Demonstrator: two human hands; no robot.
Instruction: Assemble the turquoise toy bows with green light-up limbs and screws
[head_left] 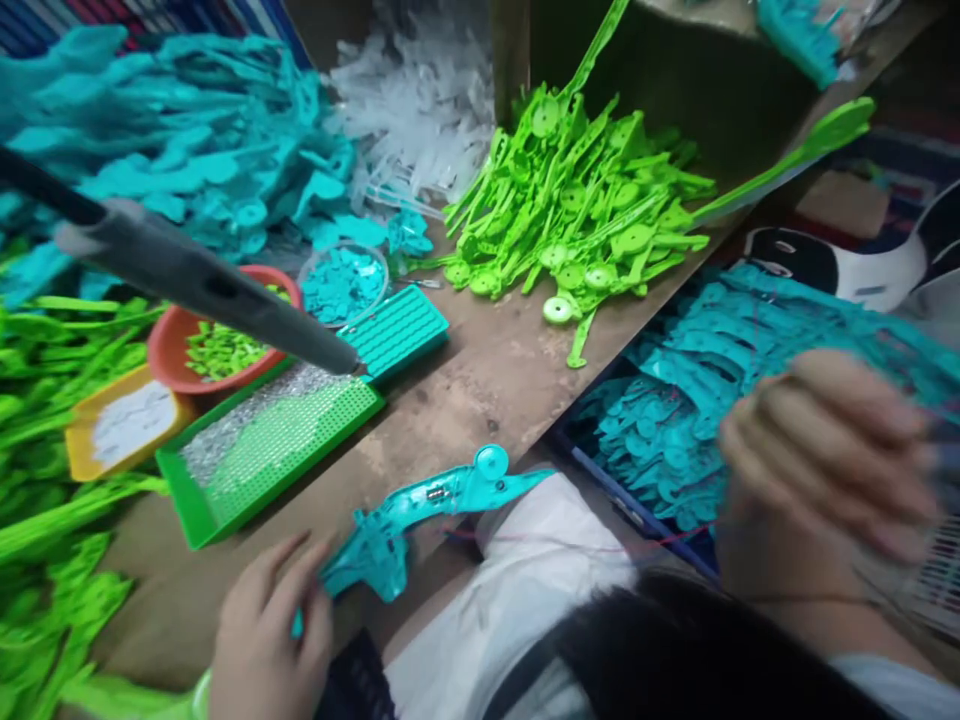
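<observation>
Two hands I watch: left hand (262,630) pinches a teal plastic piece (420,515) on the table (487,380); right hand (825,470) (blurred) curls over the teal bin (675,420), grip unclear.

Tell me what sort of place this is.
Probably a small assembly workbench for plastic parts. Heaps of identical green pieces and teal pieces cover the table, sorting trays hold tiny components, and the left hand holds one teal piece.
</observation>
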